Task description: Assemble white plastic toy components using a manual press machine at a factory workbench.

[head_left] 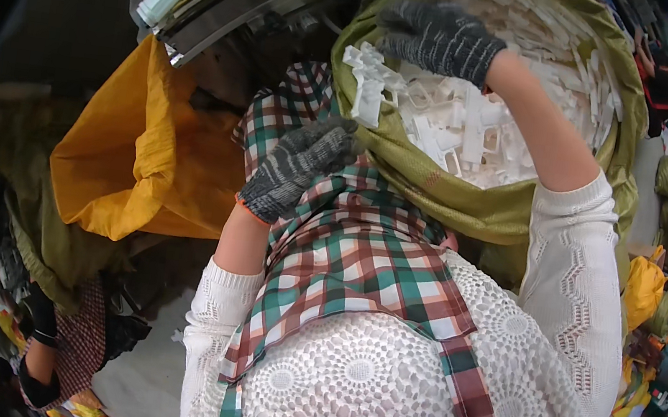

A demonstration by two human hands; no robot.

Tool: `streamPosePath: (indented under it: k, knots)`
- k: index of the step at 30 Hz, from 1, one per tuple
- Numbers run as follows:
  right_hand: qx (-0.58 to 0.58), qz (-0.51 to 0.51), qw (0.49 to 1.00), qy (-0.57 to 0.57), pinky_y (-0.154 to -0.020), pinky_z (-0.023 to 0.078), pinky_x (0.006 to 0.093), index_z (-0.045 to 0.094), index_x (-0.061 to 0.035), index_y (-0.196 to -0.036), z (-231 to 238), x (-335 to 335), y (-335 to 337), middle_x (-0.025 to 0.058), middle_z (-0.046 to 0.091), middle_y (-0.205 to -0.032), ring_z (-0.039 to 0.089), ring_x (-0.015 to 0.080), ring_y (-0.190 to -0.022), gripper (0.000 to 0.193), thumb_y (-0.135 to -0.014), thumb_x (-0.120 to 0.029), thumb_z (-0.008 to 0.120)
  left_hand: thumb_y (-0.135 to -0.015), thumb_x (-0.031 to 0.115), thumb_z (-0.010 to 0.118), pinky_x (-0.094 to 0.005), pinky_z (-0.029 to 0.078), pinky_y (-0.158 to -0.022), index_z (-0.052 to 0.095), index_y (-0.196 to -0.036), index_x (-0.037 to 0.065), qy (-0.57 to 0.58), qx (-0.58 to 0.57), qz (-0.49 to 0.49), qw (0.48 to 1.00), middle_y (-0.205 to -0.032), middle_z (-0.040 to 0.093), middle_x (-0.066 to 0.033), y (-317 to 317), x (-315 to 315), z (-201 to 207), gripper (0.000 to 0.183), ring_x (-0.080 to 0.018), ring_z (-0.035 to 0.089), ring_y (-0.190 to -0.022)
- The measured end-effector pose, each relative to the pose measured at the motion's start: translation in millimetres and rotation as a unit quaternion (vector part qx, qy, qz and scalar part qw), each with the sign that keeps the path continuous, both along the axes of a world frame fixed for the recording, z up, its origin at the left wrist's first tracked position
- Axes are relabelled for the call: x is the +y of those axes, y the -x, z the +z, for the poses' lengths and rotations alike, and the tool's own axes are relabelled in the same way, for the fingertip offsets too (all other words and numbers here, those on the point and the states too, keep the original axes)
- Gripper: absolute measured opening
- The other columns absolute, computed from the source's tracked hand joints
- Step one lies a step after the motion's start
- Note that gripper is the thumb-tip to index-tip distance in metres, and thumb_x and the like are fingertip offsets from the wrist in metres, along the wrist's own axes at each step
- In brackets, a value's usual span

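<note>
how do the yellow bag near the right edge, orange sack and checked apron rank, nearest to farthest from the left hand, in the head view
1. Checked apron, overlapped by the left hand.
2. Orange sack, to the hand's left.
3. Yellow bag, far off to the right.

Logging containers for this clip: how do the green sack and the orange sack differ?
The green sack stands ahead and to the right; the orange sack is at left. The green sack gapes around heaped white plastic parts; the orange sack is creased, its contents not visible. Both look soft-sided.
</note>
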State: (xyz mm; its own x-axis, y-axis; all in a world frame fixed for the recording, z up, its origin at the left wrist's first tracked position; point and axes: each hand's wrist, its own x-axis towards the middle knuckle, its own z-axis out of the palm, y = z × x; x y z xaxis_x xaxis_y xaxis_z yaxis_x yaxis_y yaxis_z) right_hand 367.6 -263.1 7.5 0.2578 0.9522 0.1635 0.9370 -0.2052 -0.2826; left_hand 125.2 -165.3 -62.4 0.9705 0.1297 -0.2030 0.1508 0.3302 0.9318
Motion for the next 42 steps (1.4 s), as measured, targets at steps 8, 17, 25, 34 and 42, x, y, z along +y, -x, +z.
streamPosePath:
  k: [8, 17, 25, 34, 42]
  knots:
    - [0.177, 0.053, 0.967, 0.175, -0.084, 0.045, 0.0396, 0.057, -0.0047, -0.111, -94, 36, -34, 0.0173, 0.063, -0.100, 0.060, 0.0295, -0.094, 0.059, -0.061, -0.029, 0.075, -0.089, 0.020, 0.055, -0.0287, 0.046, -0.084, 0.046, -0.124, -0.001, -0.106, 0.016, 0.062, 0.992, -0.111, 0.056, -0.0114, -2, 0, -12, 0.041, -0.0167, 0.055, -0.098]
    - [0.078, 0.287, 0.935, -0.193, -0.070, 0.048, 0.0385, 0.062, -0.0063, -0.090, 46, 21, 49, 0.0117, 0.058, -0.083, 0.057, 0.0314, -0.079, 0.027, -0.063, -0.006, 0.063, -0.082, 0.011, 0.063, -0.0276, 0.047, -0.082, 0.049, -0.118, 0.001, -0.203, -0.071, 0.051, 0.975, -0.108, 0.055, -0.0053, -21, 19, 38, 0.041, -0.0136, 0.054, -0.096]
    - [0.012, 0.211, 0.954, -0.213, -0.076, 0.048, 0.0362, 0.057, -0.0035, -0.102, 76, 11, 52, 0.0100, 0.060, -0.095, 0.059, 0.0286, -0.085, 0.040, -0.066, -0.007, 0.073, -0.059, 0.025, 0.073, -0.0423, 0.046, -0.072, 0.058, -0.096, 0.004, -0.691, -0.086, 0.236, 0.677, -0.083, 0.060, -0.0136, -28, 59, 82, 0.045, -0.0313, 0.058, -0.078]
    - [0.157, 0.026, 0.969, -0.191, -0.081, 0.047, 0.0290, 0.058, -0.0032, -0.105, 79, 42, 22, 0.0054, 0.060, -0.098, 0.057, 0.0149, -0.089, 0.037, -0.071, -0.007, 0.072, -0.072, 0.040, 0.063, -0.0414, 0.041, -0.088, 0.044, -0.127, 0.007, -0.817, 0.022, 0.304, 0.489, -0.113, 0.051, -0.0236, -46, 163, 102, 0.067, -0.0366, 0.053, -0.098]
    - [0.129, 0.140, 0.931, -0.311, -0.077, 0.050, 0.0289, 0.060, -0.0056, -0.104, 47, 94, 3, 0.0118, 0.064, -0.095, 0.061, 0.0190, -0.086, 0.026, -0.079, -0.010, 0.063, -0.074, 0.010, 0.062, -0.0433, 0.043, -0.076, 0.048, -0.119, 0.006, -0.826, 0.018, 0.284, 0.486, -0.106, 0.055, -0.0183, -20, 144, 100, 0.048, -0.0351, 0.052, -0.089]
